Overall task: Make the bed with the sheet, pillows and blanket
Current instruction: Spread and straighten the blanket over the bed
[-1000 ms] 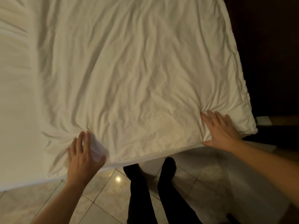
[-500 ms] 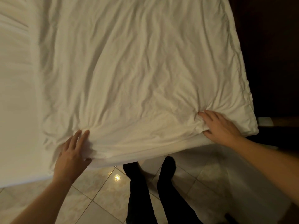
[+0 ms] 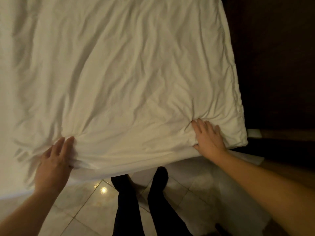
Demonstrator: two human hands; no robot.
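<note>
A wrinkled white blanket (image 3: 129,79) is spread over the bed, its near edge hanging over the side in front of me. My left hand (image 3: 54,160) grips that edge at the lower left, fingers on top, thumb underneath, fabric bunched between them. My right hand (image 3: 208,137) holds the same edge close to the blanket's near right corner (image 3: 242,140), fingers on top and thumb tucked below. A smoother white sheet (image 3: 6,116) shows along the left, beyond the blanket. No pillows are in view.
Glossy pale floor tiles (image 3: 88,206) lie below the bed edge, with my legs in black (image 3: 129,201) standing on them. Dark wooden furniture (image 3: 276,65) runs close along the bed's right side.
My left hand has shifted left along the blanket's near edge and taken a fresh grip there. My right hand has kept its hold by the corner.
</note>
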